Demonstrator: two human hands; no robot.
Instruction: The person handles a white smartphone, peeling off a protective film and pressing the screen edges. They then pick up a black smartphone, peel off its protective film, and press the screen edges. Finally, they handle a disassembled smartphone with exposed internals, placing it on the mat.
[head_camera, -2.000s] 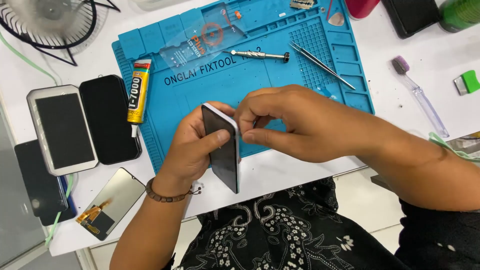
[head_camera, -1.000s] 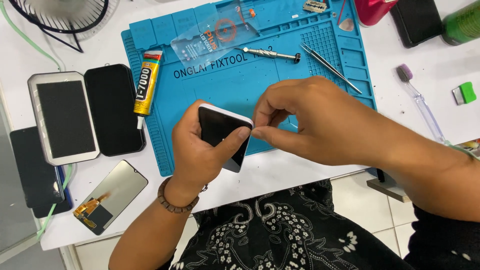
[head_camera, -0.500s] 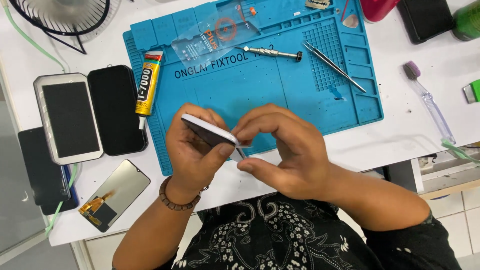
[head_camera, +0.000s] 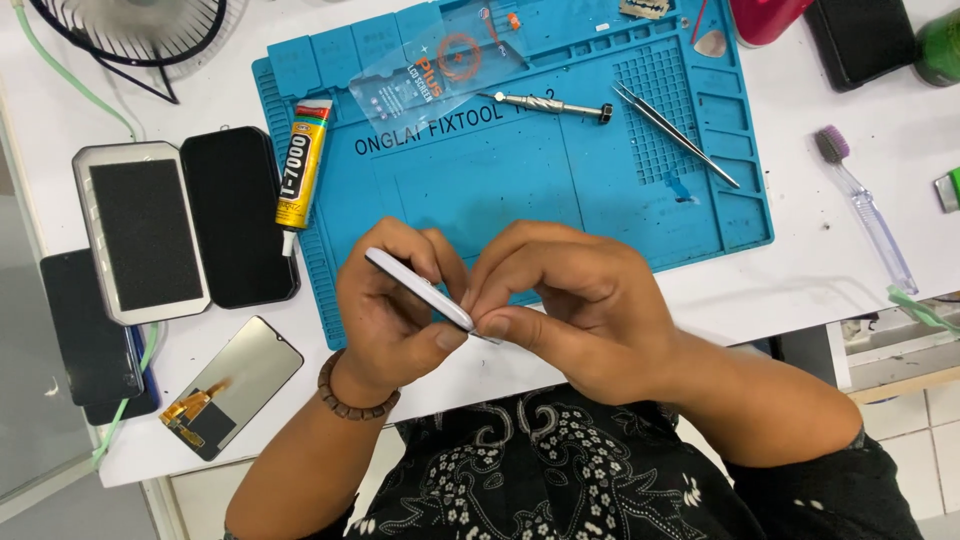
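Phone (head_camera: 415, 287) edge-on, long axis upper-left to lower-right.

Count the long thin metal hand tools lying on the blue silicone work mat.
2. A silver precision screwdriver lies near the top centre of the blue silicone work mat, and silver pointed tweezers lie diagonally on its right gridded part. Others may hide beneath the hands.

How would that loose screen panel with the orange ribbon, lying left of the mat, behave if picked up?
The screen panel looks thin and flat, so probably light yet brittle under bending. Its glossy face may be slippery. The orange ribbon at its lower end looks floppy and likely easy to tear.
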